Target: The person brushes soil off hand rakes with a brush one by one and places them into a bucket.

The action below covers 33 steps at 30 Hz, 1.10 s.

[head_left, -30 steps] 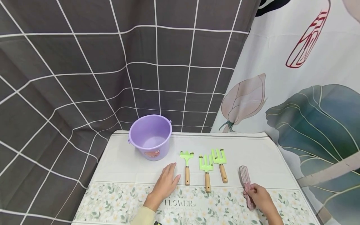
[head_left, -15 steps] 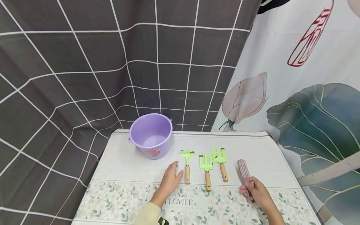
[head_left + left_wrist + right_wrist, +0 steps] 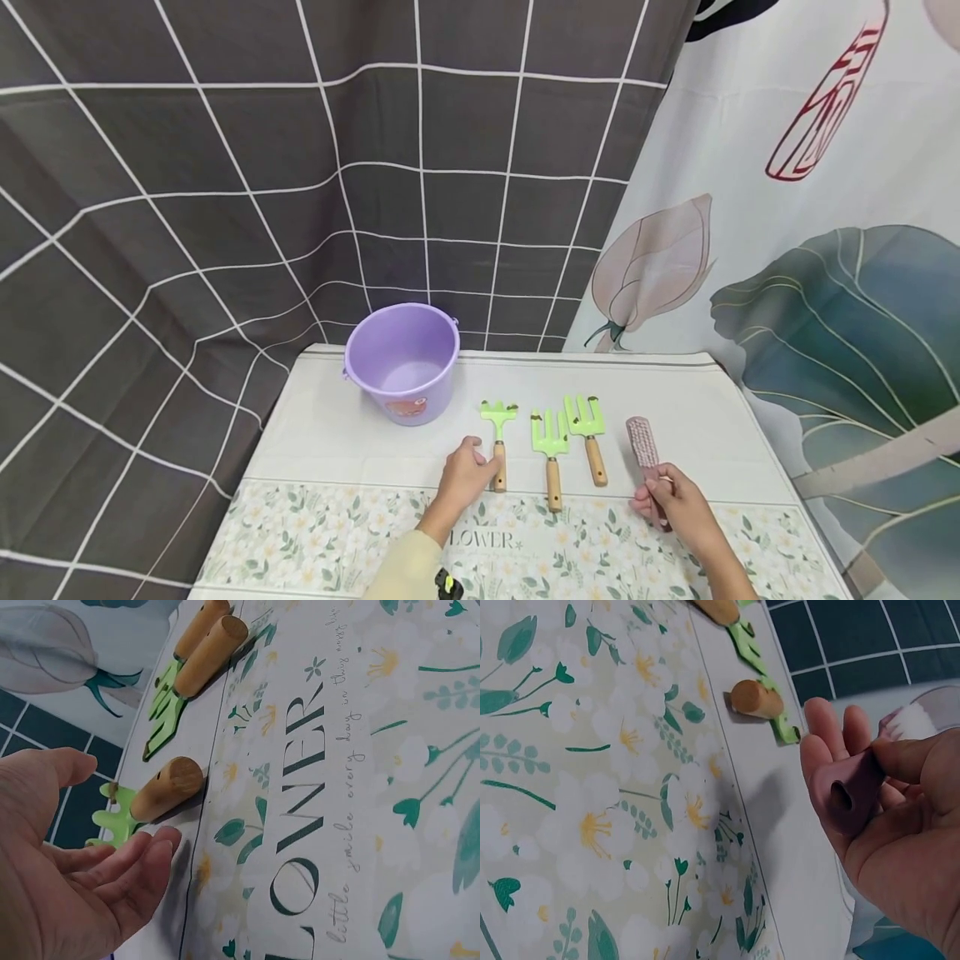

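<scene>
My right hand (image 3: 684,507) grips a pink scrubbing brush (image 3: 642,443) by its handle, held above the table's right side. In the right wrist view, white bristles (image 3: 913,729) show past the fingers, and the handle end has a hole. My left hand (image 3: 463,478) is at a small green hand rake (image 3: 498,423) with a wooden handle (image 3: 169,789). Its thumb and fingers lie to either side of that handle, with a gap in the left wrist view. Two green garden forks, one nearer (image 3: 552,458) and one farther (image 3: 592,446), lie to the right of the rake.
A purple bucket (image 3: 437,398) stands upright at the back left of the table. The table's cover (image 3: 330,450) is white with a flowered band in front. A dark grid curtain (image 3: 480,208) and a white patterned curtain (image 3: 675,158) hang behind.
My left hand has moved right from beside the bucket to the rake's handle. The brush in my right hand has come up and slightly left. The bucket and green tools have stayed put.
</scene>
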Motion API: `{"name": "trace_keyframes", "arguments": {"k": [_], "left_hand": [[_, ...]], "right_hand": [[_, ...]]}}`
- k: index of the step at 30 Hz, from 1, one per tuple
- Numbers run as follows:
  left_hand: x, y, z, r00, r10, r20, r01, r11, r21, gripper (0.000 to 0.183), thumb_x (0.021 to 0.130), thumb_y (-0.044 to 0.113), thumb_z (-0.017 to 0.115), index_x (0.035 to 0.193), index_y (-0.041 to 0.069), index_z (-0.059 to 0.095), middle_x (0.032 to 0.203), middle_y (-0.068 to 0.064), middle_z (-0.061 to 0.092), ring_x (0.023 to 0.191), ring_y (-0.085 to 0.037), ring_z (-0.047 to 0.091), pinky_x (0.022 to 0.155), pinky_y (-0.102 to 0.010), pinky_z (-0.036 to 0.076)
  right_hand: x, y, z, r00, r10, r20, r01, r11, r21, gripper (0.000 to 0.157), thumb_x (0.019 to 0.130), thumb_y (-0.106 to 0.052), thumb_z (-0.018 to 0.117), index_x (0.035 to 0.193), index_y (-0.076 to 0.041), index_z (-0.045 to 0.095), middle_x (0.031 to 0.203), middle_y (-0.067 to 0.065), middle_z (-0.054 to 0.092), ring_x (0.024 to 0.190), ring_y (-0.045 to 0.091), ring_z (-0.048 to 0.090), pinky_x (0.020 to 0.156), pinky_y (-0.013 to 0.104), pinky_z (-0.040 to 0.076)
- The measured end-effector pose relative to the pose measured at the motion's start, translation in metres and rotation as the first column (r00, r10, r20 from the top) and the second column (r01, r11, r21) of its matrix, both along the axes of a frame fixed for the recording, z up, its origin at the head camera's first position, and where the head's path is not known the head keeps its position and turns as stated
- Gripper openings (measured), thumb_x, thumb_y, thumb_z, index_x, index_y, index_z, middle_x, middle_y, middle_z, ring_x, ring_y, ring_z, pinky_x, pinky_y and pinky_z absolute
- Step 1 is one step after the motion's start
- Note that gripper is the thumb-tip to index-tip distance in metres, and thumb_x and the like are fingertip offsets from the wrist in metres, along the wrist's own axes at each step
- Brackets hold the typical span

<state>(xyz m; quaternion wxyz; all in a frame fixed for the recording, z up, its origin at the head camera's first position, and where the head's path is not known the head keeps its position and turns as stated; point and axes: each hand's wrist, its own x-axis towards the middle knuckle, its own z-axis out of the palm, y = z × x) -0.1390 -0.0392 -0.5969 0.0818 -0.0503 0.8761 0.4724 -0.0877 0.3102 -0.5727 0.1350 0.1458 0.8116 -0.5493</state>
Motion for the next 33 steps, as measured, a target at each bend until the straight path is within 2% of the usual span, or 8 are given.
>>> {"name": "trace_keyframes", "arguments": {"k": [3, 9, 15, 17, 20, 25, 29, 33], "left_hand": [[-0.001, 0.002, -0.001, 1.000, 0.009, 0.025, -0.010, 1.000, 0.002, 0.062, 0.089, 0.032, 0.075, 0.137, -0.004, 0.056, 0.087, -0.002, 0.066, 0.076, -0.015, 0.061, 0.068, -0.033, 0.055], [-0.003, 0.008, -0.006, 0.999, 0.018, 0.037, -0.017, 1.000, -0.026, 0.059, 0.089, 0.036, 0.076, 0.133, -0.001, 0.059, 0.083, 0.000, 0.066, 0.072, -0.013, 0.060, 0.064, -0.031, 0.050], [-0.006, 0.015, -0.009, 0.999, 0.030, 0.029, -0.027, 0.996, -0.090, 0.056, 0.086, 0.034, 0.079, 0.126, -0.001, 0.061, 0.084, -0.005, 0.070, 0.070, -0.017, 0.061, 0.063, -0.036, 0.052], [-0.007, 0.017, -0.011, 0.999, 0.031, 0.025, -0.028, 0.993, -0.117, 0.055, 0.085, 0.033, 0.080, 0.124, -0.001, 0.062, 0.086, -0.008, 0.071, 0.070, -0.019, 0.062, 0.064, -0.039, 0.053], [-0.009, 0.018, -0.012, 1.000, 0.022, 0.018, -0.019, 0.988, -0.156, 0.050, 0.085, 0.032, 0.081, 0.119, 0.001, 0.062, 0.088, -0.011, 0.071, 0.072, -0.021, 0.062, 0.065, -0.040, 0.053], [-0.010, 0.020, -0.014, 1.000, 0.000, 0.018, 0.003, 0.981, -0.194, 0.039, 0.083, 0.026, 0.080, 0.109, 0.004, 0.061, 0.083, -0.007, 0.065, 0.069, -0.020, 0.058, 0.063, -0.037, 0.050], [-0.010, 0.022, -0.011, 1.000, -0.001, 0.028, 0.006, 0.981, -0.196, 0.035, 0.081, 0.021, 0.079, 0.106, 0.004, 0.060, 0.078, -0.004, 0.060, 0.065, -0.020, 0.056, 0.060, -0.036, 0.048], [-0.011, 0.021, -0.008, 0.999, 0.007, 0.039, 0.000, 0.983, -0.184, 0.034, 0.080, 0.021, 0.078, 0.105, 0.004, 0.061, 0.078, -0.004, 0.060, 0.066, -0.019, 0.055, 0.061, -0.035, 0.048]], "right_hand": [[-0.001, -0.003, 0.002, 1.000, -0.001, -0.001, 0.001, 1.000, -0.017, 0.020, 0.111, -0.006, 0.041, 0.125, 0.007, 0.043, 0.093, 0.009, 0.071, 0.079, 0.019, 0.073, 0.053, 0.030, 0.053], [0.003, -0.009, 0.005, 0.999, 0.019, -0.031, -0.021, 0.999, -0.050, 0.020, 0.110, -0.005, 0.044, 0.125, 0.009, 0.043, 0.093, 0.013, 0.072, 0.079, 0.018, 0.075, 0.059, 0.030, 0.059], [0.004, -0.015, 0.004, 0.999, 0.009, -0.032, -0.011, 0.997, -0.083, 0.021, 0.109, -0.002, 0.042, 0.126, 0.010, 0.043, 0.096, 0.021, 0.071, 0.080, 0.019, 0.076, 0.072, 0.035, 0.065], [0.004, -0.016, 0.003, 0.999, 0.001, -0.035, -0.004, 0.996, -0.092, 0.020, 0.109, -0.002, 0.042, 0.125, 0.010, 0.043, 0.095, 0.021, 0.071, 0.080, 0.020, 0.076, 0.073, 0.035, 0.065], [0.003, -0.018, 0.004, 0.999, 0.003, -0.045, -0.007, 0.995, -0.097, 0.019, 0.109, -0.001, 0.042, 0.123, 0.011, 0.043, 0.094, 0.021, 0.071, 0.079, 0.020, 0.076, 0.072, 0.034, 0.065], [0.003, -0.023, 0.005, 0.999, -0.005, -0.036, 0.001, 0.995, -0.096, 0.016, 0.109, -0.003, 0.044, 0.120, 0.008, 0.045, 0.092, 0.017, 0.071, 0.077, 0.019, 0.074, 0.067, 0.033, 0.063], [0.005, -0.027, 0.005, 1.000, -0.008, -0.005, 0.007, 0.996, -0.086, 0.015, 0.109, -0.005, 0.045, 0.118, 0.007, 0.047, 0.090, 0.013, 0.070, 0.075, 0.017, 0.072, 0.056, 0.029, 0.057], [0.006, -0.029, 0.004, 1.000, -0.002, -0.007, 0.001, 0.993, -0.114, 0.016, 0.109, -0.005, 0.045, 0.119, 0.008, 0.046, 0.090, 0.013, 0.070, 0.075, 0.018, 0.073, 0.058, 0.030, 0.058]]}}
